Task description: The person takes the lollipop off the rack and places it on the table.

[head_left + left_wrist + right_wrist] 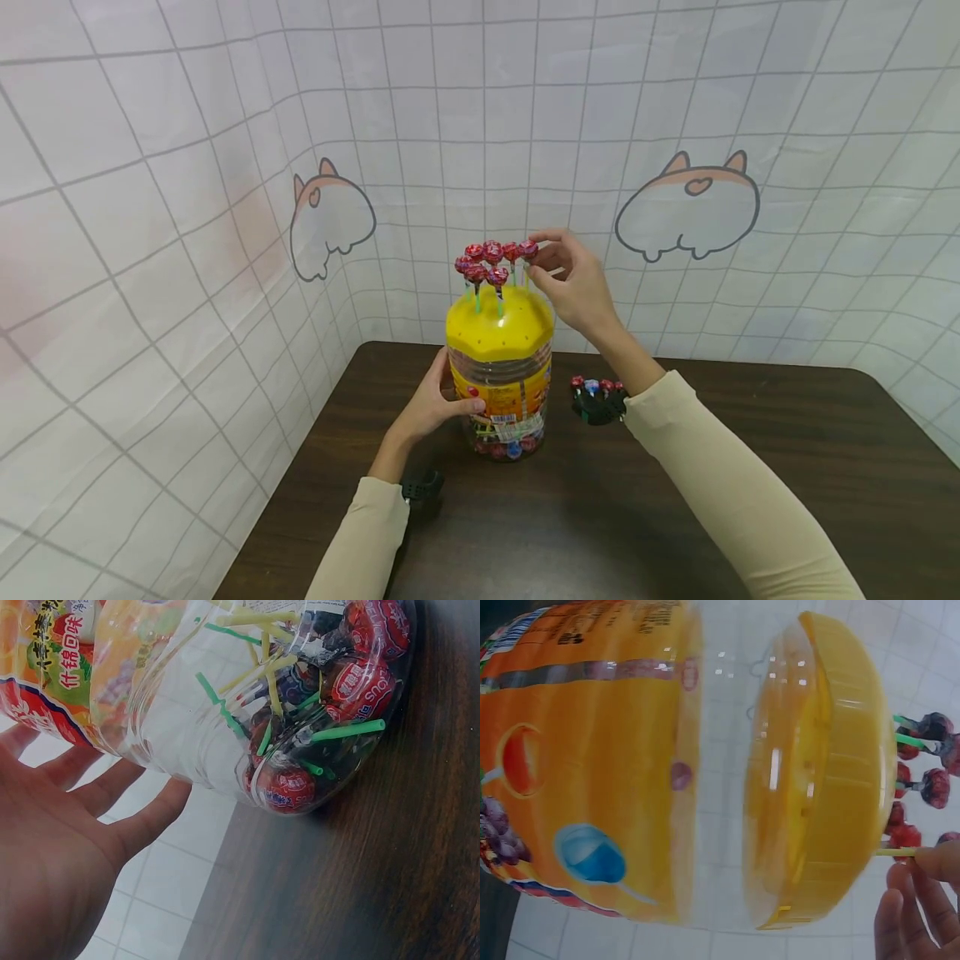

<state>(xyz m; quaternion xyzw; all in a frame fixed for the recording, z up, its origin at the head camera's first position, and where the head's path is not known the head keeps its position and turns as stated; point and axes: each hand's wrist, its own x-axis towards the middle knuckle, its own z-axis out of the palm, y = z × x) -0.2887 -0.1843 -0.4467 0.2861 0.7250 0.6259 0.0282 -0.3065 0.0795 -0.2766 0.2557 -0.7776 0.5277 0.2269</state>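
While the left hand [435, 406] steadies the jar [501, 392] on the table [750, 467], the right hand [573, 279] pinches a lollipop [528, 250] at the yellow lid [498, 329]. Seven seem planted; a few loose lollipops [597, 387] remain beside the jar.

A dark brown wooden table [750, 417] fills the near part of the scene. A white cloth backdrop [150, 208] with thin grey squares hangs behind it and along the left and right sides. Two cartoon corgi bottoms are drawn on the cloth, one [330, 217] at the far left corner and one [686, 212] far right.
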